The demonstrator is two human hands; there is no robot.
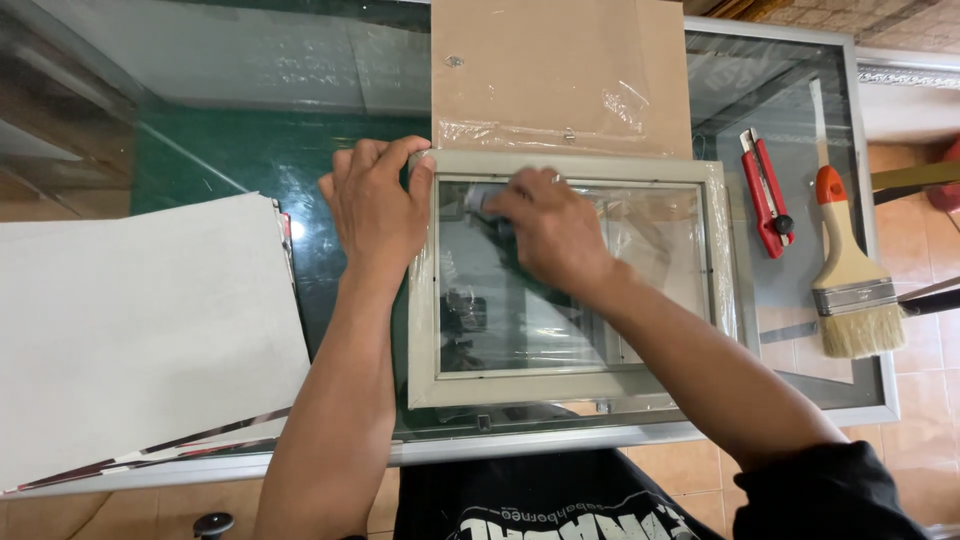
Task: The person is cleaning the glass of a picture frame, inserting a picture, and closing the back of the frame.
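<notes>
A pale grey picture frame with a glass pane lies flat on a glass-topped counter, partly wrapped in clear plastic film. My left hand grips the frame's top left corner. My right hand presses a small pale cloth or pad onto the glass near the upper left of the pane. A brown backing board lies just beyond the frame.
A large white sheet covers the counter's left side. On the right lie a red utility knife and a wide paintbrush with an orange-tipped handle. Tiled floor shows past the counter's edges.
</notes>
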